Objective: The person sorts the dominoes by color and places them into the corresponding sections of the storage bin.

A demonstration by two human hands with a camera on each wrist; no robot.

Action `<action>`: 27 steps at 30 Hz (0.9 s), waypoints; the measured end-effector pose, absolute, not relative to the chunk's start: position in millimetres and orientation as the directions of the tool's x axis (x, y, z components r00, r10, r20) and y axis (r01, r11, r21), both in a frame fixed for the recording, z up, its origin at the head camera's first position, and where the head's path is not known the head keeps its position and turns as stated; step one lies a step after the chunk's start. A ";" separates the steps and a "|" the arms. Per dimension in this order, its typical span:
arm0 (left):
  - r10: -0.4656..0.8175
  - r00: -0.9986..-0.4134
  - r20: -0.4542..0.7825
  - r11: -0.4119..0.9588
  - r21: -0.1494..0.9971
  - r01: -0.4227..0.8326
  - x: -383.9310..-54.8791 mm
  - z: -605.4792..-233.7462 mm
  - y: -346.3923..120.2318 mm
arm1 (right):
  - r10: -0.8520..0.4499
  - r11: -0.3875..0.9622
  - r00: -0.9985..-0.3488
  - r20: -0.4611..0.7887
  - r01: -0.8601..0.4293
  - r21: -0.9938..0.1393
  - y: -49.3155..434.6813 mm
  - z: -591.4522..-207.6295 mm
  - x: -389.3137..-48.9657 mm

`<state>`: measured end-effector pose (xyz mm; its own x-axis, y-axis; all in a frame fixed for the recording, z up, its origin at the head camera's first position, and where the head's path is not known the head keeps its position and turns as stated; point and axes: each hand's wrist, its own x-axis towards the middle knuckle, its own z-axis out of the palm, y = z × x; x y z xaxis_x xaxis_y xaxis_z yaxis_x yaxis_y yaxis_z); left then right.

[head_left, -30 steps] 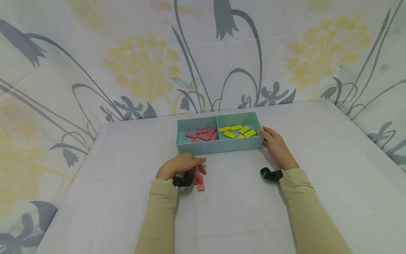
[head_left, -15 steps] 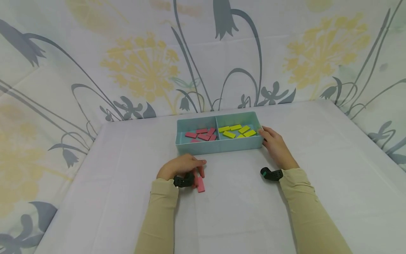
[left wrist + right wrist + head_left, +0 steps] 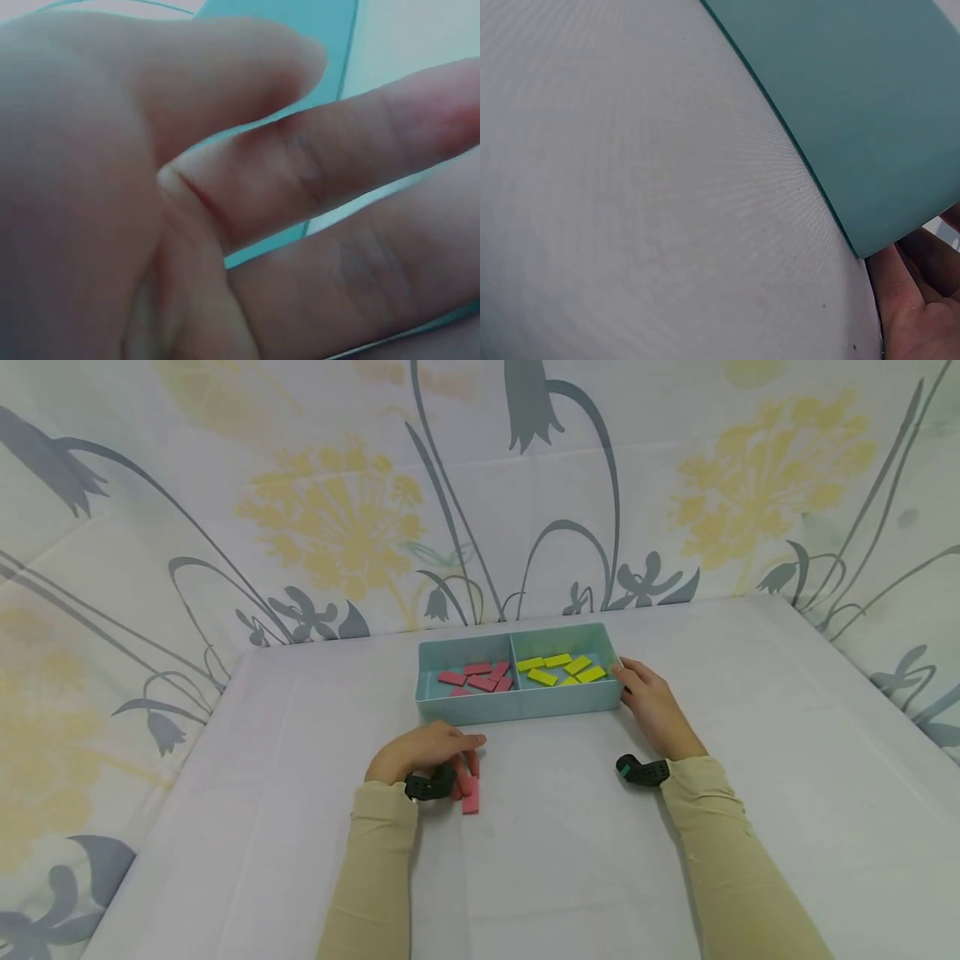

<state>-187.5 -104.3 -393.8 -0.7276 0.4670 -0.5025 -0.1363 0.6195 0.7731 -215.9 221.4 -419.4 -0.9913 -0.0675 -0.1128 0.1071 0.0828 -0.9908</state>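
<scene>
My left hand [image 3: 431,753] is over the table just in front of the box. Its fingertips touch the upper end of a single pink tile [image 3: 470,802] lying flat on the table. In the left wrist view the fingers [image 3: 360,157] stretch out fairly straight, with the thumb held apart; the tile is hidden there. At its right end, my right hand [image 3: 656,710] grips the light blue two-compartment box [image 3: 480,710], a fingertip at the rim. The right wrist view shows fingers [image 3: 900,292] around the corner of the box.
Several pink tiles [image 3: 481,683] lie in the box's left compartment, several yellow tiles [image 3: 577,666] in the right one. A white cloth covers the table [image 3: 570,860]. Behind it hangs a flower-patterned curtain [image 3: 480,485].
The pink tile under my left fingertips has shifted slightly left and turned a little. My left fingers moved off its top end and back onto it. The right hand and box stay still.
</scene>
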 end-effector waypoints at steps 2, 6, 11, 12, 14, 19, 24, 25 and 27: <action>0.469 -0.722 -0.509 0.625 0.769 -0.136 -187.6 -393.9 -105.3 | -0.066 0.075 -0.991 -0.118 0.113 -0.991 221.8 -419.7 -216.2; 0.488 -0.705 -0.515 0.632 0.765 -0.122 -188.1 -394.9 -104.5 | -0.067 0.078 -0.990 -0.120 0.115 -0.990 222.4 -420.4 -216.8; 0.513 -0.700 -0.498 0.659 0.751 -0.051 -188.0 -394.9 -100.9 | -0.059 0.092 -0.991 -0.119 0.113 -0.989 222.0 -420.8 -216.9; 0.520 -0.697 -0.494 0.660 0.750 -0.040 -187.6 -395.2 -100.2 | -0.058 0.094 -0.991 -0.120 0.115 -0.989 221.8 -420.5 -216.8; 0.532 -0.691 -0.489 0.667 0.745 -0.013 -186.5 -395.4 -99.1 | -0.057 0.093 -0.991 -0.124 0.119 -0.989 220.8 -418.8 -215.5; 0.540 -0.644 -0.542 0.615 0.776 -0.138 -182.8 -395.4 -95.6 | -0.068 0.087 -0.991 -0.120 0.114 -0.990 216.2 -407.0 -208.0; 0.494 -0.664 -0.561 0.572 0.785 -0.237 -183.4 -395.6 -93.8 | -0.071 0.086 -0.991 -0.116 0.109 -0.990 214.2 -401.5 -204.6; 0.483 -0.676 -0.556 0.569 0.786 -0.240 -184.0 -395.5 -93.7 | -0.070 0.083 -0.991 -0.118 0.112 -0.990 214.3 -401.9 -204.9; 0.467 -0.695 -0.548 0.550 0.795 -0.257 -185.3 -396.7 -93.9 | -0.069 0.081 -0.991 -0.115 0.110 -0.991 216.2 -406.4 -207.5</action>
